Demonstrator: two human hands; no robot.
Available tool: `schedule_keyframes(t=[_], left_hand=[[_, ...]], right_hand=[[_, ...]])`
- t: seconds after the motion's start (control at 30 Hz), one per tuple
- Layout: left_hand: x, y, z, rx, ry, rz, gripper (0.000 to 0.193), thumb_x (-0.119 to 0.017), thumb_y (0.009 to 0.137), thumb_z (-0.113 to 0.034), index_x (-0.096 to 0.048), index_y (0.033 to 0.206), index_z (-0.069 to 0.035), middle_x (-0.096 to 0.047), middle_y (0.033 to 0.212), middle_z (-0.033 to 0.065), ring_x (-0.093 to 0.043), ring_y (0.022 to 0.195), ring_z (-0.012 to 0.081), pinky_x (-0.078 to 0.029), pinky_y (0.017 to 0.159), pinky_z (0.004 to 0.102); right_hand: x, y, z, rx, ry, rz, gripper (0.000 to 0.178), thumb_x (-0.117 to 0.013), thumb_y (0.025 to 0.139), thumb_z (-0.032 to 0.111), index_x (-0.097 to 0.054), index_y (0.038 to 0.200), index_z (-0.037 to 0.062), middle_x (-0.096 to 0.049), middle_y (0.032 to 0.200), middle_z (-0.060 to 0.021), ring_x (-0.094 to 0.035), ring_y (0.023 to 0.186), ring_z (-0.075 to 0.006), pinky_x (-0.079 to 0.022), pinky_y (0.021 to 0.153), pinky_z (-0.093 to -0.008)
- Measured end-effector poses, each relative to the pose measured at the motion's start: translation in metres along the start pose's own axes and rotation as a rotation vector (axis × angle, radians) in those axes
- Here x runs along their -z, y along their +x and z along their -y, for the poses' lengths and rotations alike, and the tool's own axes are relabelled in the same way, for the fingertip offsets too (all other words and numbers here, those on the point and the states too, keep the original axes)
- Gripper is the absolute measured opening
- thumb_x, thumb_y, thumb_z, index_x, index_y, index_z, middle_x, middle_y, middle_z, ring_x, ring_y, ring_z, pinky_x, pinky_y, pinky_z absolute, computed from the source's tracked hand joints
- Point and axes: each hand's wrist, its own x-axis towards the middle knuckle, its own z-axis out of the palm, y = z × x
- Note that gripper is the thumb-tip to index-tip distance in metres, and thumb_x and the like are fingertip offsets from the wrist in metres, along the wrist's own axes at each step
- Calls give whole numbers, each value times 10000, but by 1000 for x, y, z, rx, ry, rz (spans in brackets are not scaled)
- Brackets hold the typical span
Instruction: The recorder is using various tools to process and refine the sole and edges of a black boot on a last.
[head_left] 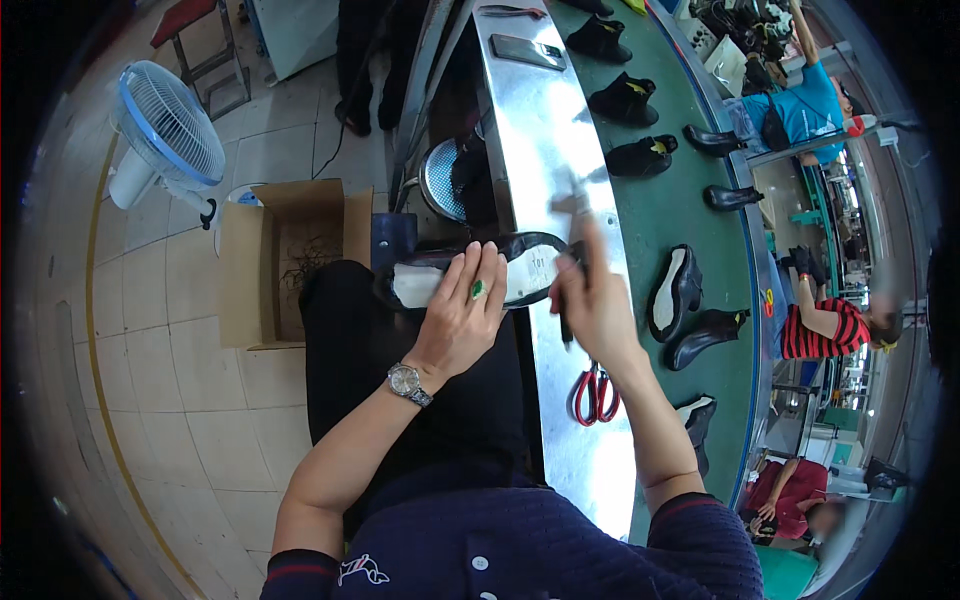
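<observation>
A black shoe (528,268) lies upside down across my lap and the metal bench edge, its white underside facing up. My left hand (466,305) is laid across the middle of it, fingers together and gripping it; the thumb is hidden. A green ring and a wristwatch (404,381) are on that hand and wrist. Beside the shoe's right end, my right hand (597,305) is closed round a hammer (571,204), smeared by motion. The dark handle shows below the fist. Red-handled scissors (596,394) lie on the bench near my right forearm.
On the metal bench (535,115) rests a phone (527,51). A green conveyor belt (640,215) carries several black shoes and boots (707,338). To the left stand an open cardboard box (245,280) and a fan (172,125). Several people work beyond the belt, one in striped red (825,328).
</observation>
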Motion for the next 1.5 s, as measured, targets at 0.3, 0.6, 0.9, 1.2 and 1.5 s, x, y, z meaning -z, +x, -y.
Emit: schedule_keyframes(t=[0.3,0.6,0.9,1.2,1.5], left_hand=[[-5,1,-1,-13,25,-29,320,-594,845,-60,-631,1115,108,-617,1088,211,-575,1159,413,-427,1050,452],[-5,1,2,-19,78,2,299,-588,835,-51,-633,1092,96,-606,1083,203,-564,1175,415,-417,1060,456],[-3,-5,5,-4,47,48,504,-729,757,-174,-596,1165,91,-608,1144,237,-511,1253,401,-371,1102,450],[47,10,30,72,128,308,577,-671,748,-40,-507,1276,125,-571,1216,241,-491,1214,366,-340,1111,417],[41,-8,28,20,168,207,513,-597,786,33,-520,1285,122,-555,1275,266,-486,1248,392,-383,1092,426]], right_hand=[[0,2,-5,-22,-46,75,560,-557,954,172,-335,1461,84,-631,630,-143,-656,545,-268,-502,573,-381],[-6,-3,-1,235,-455,88,594,-550,945,133,-292,1474,51,-607,606,-156,-648,565,-338,-497,580,-422],[-18,-11,3,240,-618,163,673,-563,919,160,-239,1508,127,-606,579,-199,-615,549,-405,-467,543,-509],[-24,-16,27,226,-637,177,712,-543,935,152,-162,1534,102,-612,583,-172,-620,521,-372,-470,512,-487],[-42,-20,34,158,-676,218,725,-566,929,160,-173,1537,127,-605,574,-171,-609,512,-373,-462,512,-466]])
